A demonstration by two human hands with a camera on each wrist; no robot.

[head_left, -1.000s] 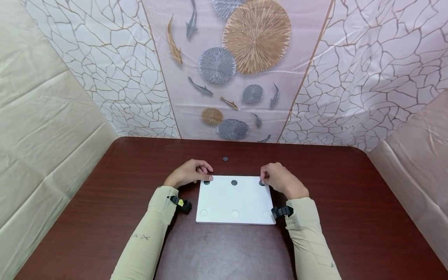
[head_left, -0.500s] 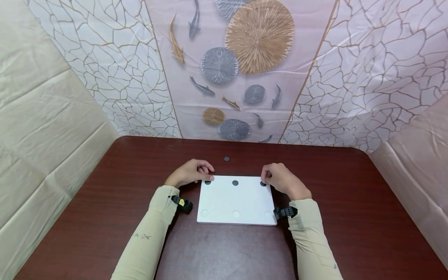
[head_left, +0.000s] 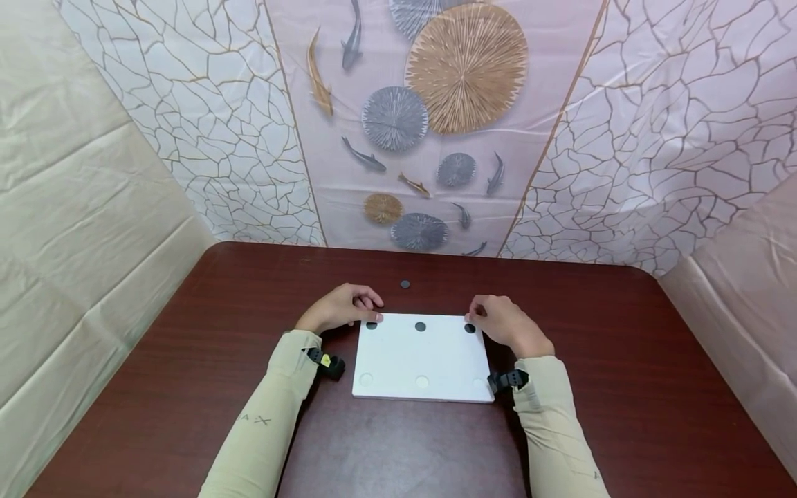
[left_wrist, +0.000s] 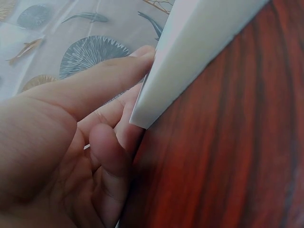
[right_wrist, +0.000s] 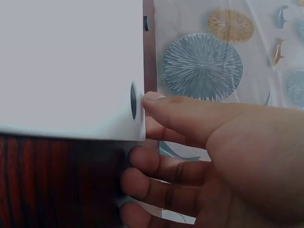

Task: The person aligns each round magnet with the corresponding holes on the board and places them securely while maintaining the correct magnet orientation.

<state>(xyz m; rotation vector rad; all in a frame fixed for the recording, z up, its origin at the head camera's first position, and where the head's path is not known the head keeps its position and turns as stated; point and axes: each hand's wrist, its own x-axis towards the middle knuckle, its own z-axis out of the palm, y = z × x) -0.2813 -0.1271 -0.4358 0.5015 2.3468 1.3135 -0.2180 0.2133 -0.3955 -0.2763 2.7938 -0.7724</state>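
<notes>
A white board (head_left: 423, 358) lies flat on the dark red table. Three dark discs sit along its far side: a left disc (head_left: 371, 325), a middle disc (head_left: 420, 326) and a right disc (head_left: 470, 328). Three round recesses run along the near side. My left hand (head_left: 341, 306) holds the far left corner, thumb on top beside the left disc, other fingers bent at the edge. At the far right corner is my right hand (head_left: 503, 321), its thumb tip right at the board's edge (right_wrist: 144, 109) near the right disc, the fingers loosely bent and the index tip hidden.
One loose dark disc (head_left: 405, 284) lies on the table (head_left: 249, 297) beyond the board. A patterned cloth (head_left: 461, 166) hangs behind the table. Black wrist cameras, such as the right one (head_left: 507, 380), sit close beside the board.
My right hand has lifted slightly off the right disc toward the far edge, leaving that disc uncovered in its recess. My left hand stays at its corner. The head view has shifted a little.
</notes>
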